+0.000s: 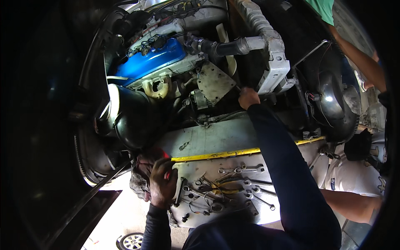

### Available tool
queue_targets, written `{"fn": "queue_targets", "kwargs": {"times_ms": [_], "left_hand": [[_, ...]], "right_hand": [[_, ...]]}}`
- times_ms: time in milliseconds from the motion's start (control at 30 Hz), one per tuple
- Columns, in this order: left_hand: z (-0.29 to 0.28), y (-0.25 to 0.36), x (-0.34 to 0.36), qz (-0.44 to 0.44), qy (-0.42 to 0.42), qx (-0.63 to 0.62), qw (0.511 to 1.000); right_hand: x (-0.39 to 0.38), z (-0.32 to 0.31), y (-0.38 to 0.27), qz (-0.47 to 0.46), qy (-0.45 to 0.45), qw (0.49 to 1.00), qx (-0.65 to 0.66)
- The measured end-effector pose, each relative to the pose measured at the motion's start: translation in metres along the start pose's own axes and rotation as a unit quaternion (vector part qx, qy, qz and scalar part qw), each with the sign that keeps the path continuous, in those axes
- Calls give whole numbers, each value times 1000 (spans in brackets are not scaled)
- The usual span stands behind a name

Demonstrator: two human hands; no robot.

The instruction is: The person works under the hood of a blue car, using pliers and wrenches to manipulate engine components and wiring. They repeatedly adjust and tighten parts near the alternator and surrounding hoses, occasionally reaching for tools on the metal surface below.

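Note:
My left hand (161, 183) is closed around a small light that glows red between the fingers, above the near edge of the metal panel. Beside it bunches a dark rag (141, 177). My right arm reaches far forward into the engine bay. There my right hand (250, 98) is closed at the right corner of a flat grey metal plate (216, 82) with bolt holes. A short thin metal end shows between the fist and the plate; the rest of what it grips is hidden. The blue valve cover (152, 60) lies beyond, on the left.
Combination wrenches (246, 169), yellow-handled pliers (227, 187) and several small parts lie on the panel before me. A yellow strip (216, 155) crosses it. Round headlamp housings (135, 118) flank the bay. A person's arm (360, 62) and another bare forearm (352, 205) are at the right.

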State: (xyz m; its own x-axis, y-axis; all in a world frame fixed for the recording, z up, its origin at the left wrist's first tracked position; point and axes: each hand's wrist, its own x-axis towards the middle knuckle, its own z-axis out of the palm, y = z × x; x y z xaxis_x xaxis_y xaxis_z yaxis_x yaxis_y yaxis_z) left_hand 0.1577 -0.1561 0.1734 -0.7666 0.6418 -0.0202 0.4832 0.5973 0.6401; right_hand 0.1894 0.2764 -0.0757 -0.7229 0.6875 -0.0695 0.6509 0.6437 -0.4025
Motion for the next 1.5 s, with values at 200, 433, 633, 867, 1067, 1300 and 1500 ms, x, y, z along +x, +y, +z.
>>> {"fn": "queue_targets", "kwargs": {"times_ms": [200,433,633,867,1067,1300,1500], "left_hand": [[66,-5,100,51,-41,-45,997],[156,-73,228,-52,-133,-82,986],[193,-74,246,-359,16,-602,713],[192,-91,251,-318,56,-601,731],[190,-102,258,-312,64,-657,683],[127,-72,221,-261,70,-516,813],[28,-34,95,-59,36,-236,969]], "right_hand": [[-11,22,-42,-105,-108,986,-68],[-26,-7,-68,-46,-96,994,35],[-29,1,-77,-84,-82,992,34],[-30,20,-86,-92,-80,990,72],[-32,21,-98,-80,-118,985,101],[-34,-46,-96,-72,-129,988,47],[-105,-128,-121,-256,51,965,-23]]}}
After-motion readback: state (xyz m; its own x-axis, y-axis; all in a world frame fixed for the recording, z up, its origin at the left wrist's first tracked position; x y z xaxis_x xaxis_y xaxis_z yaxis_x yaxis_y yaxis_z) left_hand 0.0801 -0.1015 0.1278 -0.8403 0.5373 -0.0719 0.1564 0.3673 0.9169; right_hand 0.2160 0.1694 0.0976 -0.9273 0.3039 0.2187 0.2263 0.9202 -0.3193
